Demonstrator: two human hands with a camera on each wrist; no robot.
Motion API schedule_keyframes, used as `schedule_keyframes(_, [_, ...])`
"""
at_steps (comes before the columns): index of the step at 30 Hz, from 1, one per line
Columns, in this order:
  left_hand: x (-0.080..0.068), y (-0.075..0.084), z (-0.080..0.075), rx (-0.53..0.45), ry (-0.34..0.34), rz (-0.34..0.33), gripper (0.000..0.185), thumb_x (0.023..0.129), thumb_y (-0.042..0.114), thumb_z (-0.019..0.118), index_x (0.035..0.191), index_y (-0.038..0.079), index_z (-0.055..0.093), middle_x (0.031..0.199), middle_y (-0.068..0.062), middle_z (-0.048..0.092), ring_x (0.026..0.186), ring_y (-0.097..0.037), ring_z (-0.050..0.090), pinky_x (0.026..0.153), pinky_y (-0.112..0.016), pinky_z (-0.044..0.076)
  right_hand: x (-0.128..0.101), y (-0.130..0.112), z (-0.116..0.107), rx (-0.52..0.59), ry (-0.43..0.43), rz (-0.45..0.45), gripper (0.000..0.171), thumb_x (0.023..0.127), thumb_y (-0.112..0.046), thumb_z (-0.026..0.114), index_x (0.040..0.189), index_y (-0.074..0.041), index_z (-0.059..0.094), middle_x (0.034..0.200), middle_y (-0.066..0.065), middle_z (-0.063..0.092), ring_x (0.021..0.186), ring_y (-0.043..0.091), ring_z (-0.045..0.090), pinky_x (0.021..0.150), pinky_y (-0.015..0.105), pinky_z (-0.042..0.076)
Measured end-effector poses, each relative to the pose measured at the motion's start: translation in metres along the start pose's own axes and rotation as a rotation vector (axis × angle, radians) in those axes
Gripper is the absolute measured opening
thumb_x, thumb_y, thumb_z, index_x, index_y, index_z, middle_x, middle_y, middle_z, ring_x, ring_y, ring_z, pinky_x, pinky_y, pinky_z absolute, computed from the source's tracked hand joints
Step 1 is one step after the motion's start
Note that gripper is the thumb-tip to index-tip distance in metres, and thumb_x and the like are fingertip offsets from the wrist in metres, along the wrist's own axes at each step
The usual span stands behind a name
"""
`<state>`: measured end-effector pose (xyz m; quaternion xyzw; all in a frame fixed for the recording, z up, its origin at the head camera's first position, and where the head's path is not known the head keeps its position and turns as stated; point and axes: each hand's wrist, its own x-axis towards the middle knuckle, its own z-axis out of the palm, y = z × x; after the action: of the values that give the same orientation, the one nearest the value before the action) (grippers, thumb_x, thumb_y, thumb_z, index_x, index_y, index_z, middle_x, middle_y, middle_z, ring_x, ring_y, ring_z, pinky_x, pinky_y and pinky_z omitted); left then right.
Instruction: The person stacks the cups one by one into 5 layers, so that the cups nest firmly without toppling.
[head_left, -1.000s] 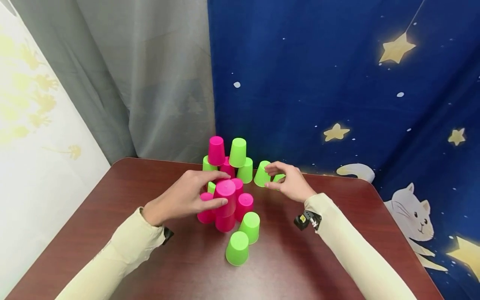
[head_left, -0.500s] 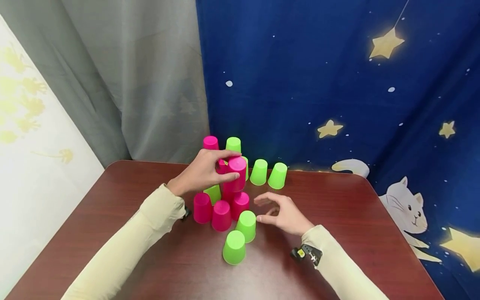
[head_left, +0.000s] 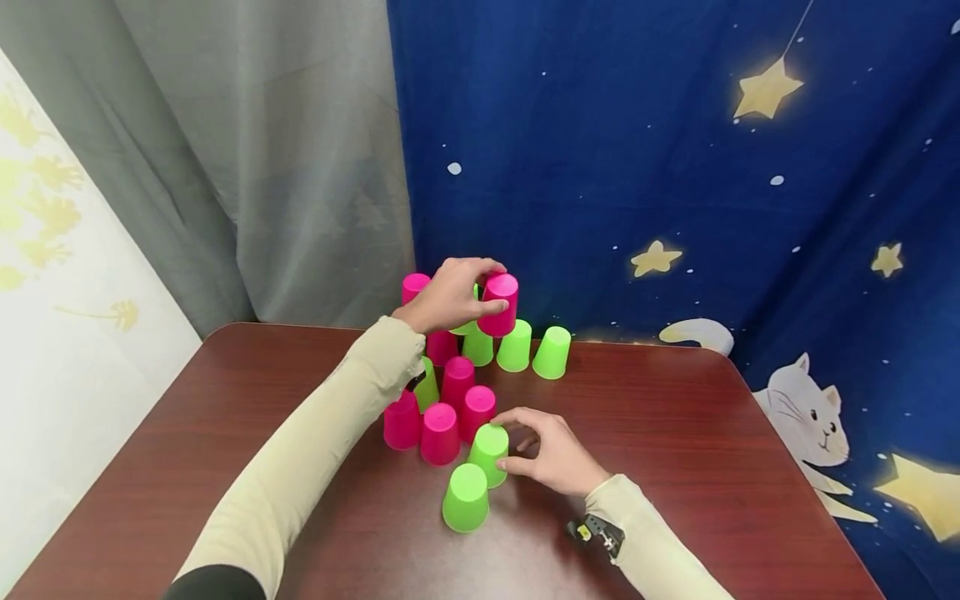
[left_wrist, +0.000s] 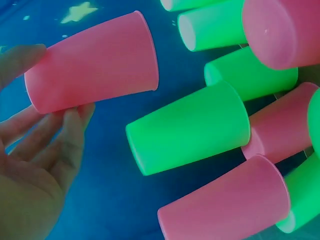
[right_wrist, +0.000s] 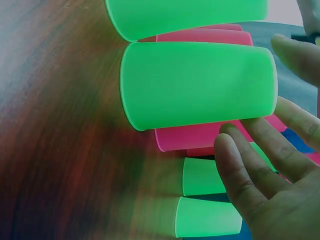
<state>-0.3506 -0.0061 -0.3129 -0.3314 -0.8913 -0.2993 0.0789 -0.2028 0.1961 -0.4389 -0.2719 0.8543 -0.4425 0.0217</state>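
My left hand [head_left: 450,298] pinches an upside-down pink cup [head_left: 501,307] between thumb and fingers. In the left wrist view this pink cup [left_wrist: 95,65] is apart from the green cup [left_wrist: 190,127] beside it. The held cup overlaps the right side of the back row in the head view. My right hand [head_left: 553,454] curves loosely about a green cup [head_left: 488,454] standing upside down on the table. In the right wrist view, the fingertips are at the lower side of that green cup [right_wrist: 200,82], near its base, and the thumb is just off the base edge.
Another green cup [head_left: 466,500] stands in front. Several pink cups, one nearest the left [head_left: 401,421], cluster behind. In the back row are a pink cup [head_left: 441,348] and green cups, the rightmost [head_left: 552,354] near the table's far edge. An upper pink cup [head_left: 416,287] rests on that row.
My left hand has carried the pink cup from over the middle cluster back and to the right, up to the back row. My right hand has come down from the back-row green cups to the front green cup.
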Motion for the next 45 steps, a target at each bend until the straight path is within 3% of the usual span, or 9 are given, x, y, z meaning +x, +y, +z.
schedule_keyframes(6, [0.018, -0.004, 0.013, 0.022, -0.021, -0.044, 0.050, 0.086, 0.028, 0.079, 0.128, 0.006, 0.064, 0.117, -0.011, 0.068, 0.110, -0.029, 0.064, 0.092, -0.036, 0.057, 0.000, 0.003, 0.007, -0.005, 0.031, -0.019, 0.051, 0.081, -0.014, 0.083, 0.127, -0.010, 0.064, 0.120, 0.003, 0.071, 0.090, 0.017, 0.072, 0.076, 0.030, 0.060])
schedule_keyframes(10, [0.023, -0.007, 0.019, 0.094, -0.032, -0.077, 0.052, 0.086, 0.030, 0.078, 0.130, 0.007, 0.064, 0.120, -0.011, 0.070, 0.115, -0.029, 0.060, 0.094, -0.037, 0.056, 0.001, 0.004, 0.010, -0.003, 0.035, -0.012, 0.049, 0.081, -0.013, 0.083, 0.126, -0.010, 0.065, 0.119, 0.001, 0.071, 0.088, 0.015, 0.071, 0.076, 0.030, 0.061])
schedule_keyframes(17, [0.030, -0.016, 0.030, 0.237, -0.041, -0.107, 0.054, 0.087, 0.035, 0.075, 0.132, 0.008, 0.064, 0.123, -0.012, 0.071, 0.128, -0.036, 0.049, 0.109, -0.048, 0.041, -0.001, 0.004, 0.012, -0.009, 0.047, 0.003, 0.048, 0.081, -0.013, 0.083, 0.125, -0.012, 0.066, 0.118, -0.002, 0.071, 0.086, 0.012, 0.069, 0.076, 0.031, 0.061])
schedule_keyframes(29, [0.034, -0.019, 0.037, 0.273, -0.051, -0.128, 0.052, 0.089, 0.033, 0.073, 0.134, 0.010, 0.062, 0.124, -0.011, 0.070, 0.129, -0.037, 0.047, 0.103, -0.050, 0.039, -0.002, 0.003, 0.012, -0.015, 0.051, 0.002, 0.048, 0.080, -0.013, 0.083, 0.125, -0.013, 0.066, 0.119, -0.003, 0.070, 0.086, 0.010, 0.069, 0.078, 0.031, 0.061])
schedule_keyframes(37, [0.034, -0.022, 0.035, 0.260, -0.058, -0.155, 0.052, 0.090, 0.035, 0.072, 0.134, 0.010, 0.062, 0.120, -0.011, 0.071, 0.126, -0.038, 0.049, 0.102, -0.050, 0.039, -0.001, 0.002, 0.014, -0.006, 0.056, 0.021, 0.049, 0.081, -0.013, 0.083, 0.126, -0.013, 0.065, 0.120, -0.004, 0.070, 0.087, 0.017, 0.070, 0.078, 0.030, 0.060])
schedule_keyframes(45, [0.034, -0.021, 0.034, 0.295, -0.064, -0.139, 0.056, 0.090, 0.036, 0.071, 0.139, 0.011, 0.059, 0.128, -0.010, 0.069, 0.135, -0.040, 0.045, 0.103, -0.052, 0.037, 0.000, 0.004, 0.015, 0.013, 0.058, 0.021, 0.051, 0.081, -0.013, 0.083, 0.128, -0.010, 0.064, 0.120, -0.001, 0.071, 0.082, 0.016, 0.070, 0.074, 0.031, 0.061])
